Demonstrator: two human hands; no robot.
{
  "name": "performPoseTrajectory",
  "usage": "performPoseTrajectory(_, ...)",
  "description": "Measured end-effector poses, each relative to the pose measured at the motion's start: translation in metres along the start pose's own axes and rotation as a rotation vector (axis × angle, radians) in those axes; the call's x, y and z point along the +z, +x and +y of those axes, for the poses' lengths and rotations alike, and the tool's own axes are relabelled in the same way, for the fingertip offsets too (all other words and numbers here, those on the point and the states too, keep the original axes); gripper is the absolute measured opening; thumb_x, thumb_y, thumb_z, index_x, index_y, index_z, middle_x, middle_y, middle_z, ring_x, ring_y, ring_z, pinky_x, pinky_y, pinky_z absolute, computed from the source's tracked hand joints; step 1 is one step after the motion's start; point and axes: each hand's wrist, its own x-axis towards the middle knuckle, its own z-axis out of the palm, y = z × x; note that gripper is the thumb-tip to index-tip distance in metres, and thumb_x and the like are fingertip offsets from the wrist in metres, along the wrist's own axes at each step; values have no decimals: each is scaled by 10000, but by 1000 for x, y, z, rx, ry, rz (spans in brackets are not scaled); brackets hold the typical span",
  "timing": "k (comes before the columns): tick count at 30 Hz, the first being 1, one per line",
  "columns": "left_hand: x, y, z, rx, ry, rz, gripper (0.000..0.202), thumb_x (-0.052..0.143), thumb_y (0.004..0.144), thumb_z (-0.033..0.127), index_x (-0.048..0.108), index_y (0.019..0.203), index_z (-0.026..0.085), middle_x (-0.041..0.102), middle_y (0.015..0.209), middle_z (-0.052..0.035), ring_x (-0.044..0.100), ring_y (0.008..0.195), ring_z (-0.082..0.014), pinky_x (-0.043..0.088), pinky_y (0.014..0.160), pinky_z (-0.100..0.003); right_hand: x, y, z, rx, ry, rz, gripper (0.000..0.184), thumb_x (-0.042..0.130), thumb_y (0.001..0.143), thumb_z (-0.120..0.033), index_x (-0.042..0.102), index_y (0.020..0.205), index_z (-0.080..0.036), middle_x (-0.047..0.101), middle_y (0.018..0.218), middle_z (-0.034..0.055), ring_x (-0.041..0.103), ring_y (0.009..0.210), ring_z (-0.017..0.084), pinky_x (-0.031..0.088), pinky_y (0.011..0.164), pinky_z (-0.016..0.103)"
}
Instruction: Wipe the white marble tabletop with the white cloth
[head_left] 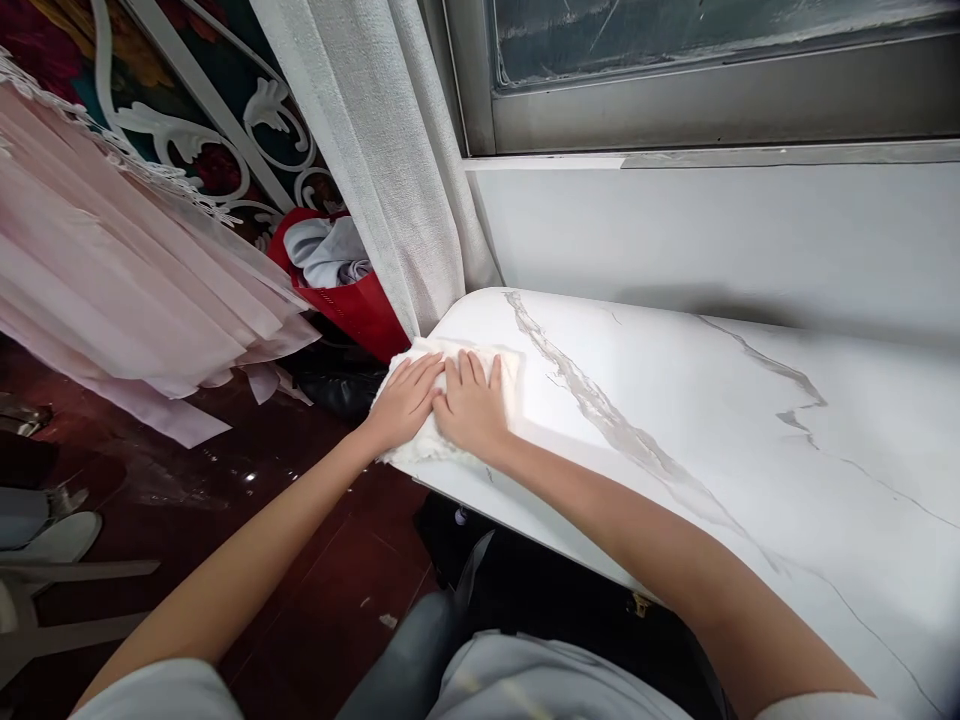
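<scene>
Both hands lie on one white cloth [510, 372], which I see as a soft, fluffy, rumpled towel spread over the rounded left corner of the table [750, 460]. Its near edge hangs just over the table's rim. The cloth lies directly under my palms and shows to the left of, beyond and to the right of them. My left hand [405, 400] rests flat on its left part, fingers straight and close together, gripping nothing. My right hand [471, 408] lies touching beside it, also flat, fingers slightly spread, pressed on the cloth's middle. To the right, the white marble top with grey veins runs along the wall.
</scene>
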Motion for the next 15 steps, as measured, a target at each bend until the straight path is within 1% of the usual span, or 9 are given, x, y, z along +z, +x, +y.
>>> performPoseTrajectory(5,12,67,-7,40,13,-3,534,212,971,298,415,1417,86,417,1514,-158,329,1431,-239,197,1199,-459,-5,48,42,41,-62,27,563,325,968,-264,376,1466,-6,337,1551,207,239,1457,284,3,1190,551)
performPoseTrajectory(9,21,118,-15,55,-12,1,508,249,961,284,422,1410,120,429,1508,-137,348,1417,-235,203,1192,-459,-10,85,73,79,-93,29,561,311,968,-254,366,1473,-16,324,1562,187,234,1459,275,18,1194,543)
performPoseTrajectory(12,28,149,-19,46,-24,13,502,256,960,282,427,1408,132,430,1509,-128,351,1412,-237,211,1186,-464,-14,106,92,94,-101,33,560,303,969,-257,366,1475,-24,320,1566,177,231,1461,265,24,1196,534)
performPoseTrajectory(15,35,173,-20,52,-22,25,498,265,957,278,437,1403,135,439,1503,-128,361,1406,-235,208,1186,-457,-19,119,107,114,-105,36,562,302,968,-261,365,1478,-35,317,1569,167,229,1462,254,22,1199,519)
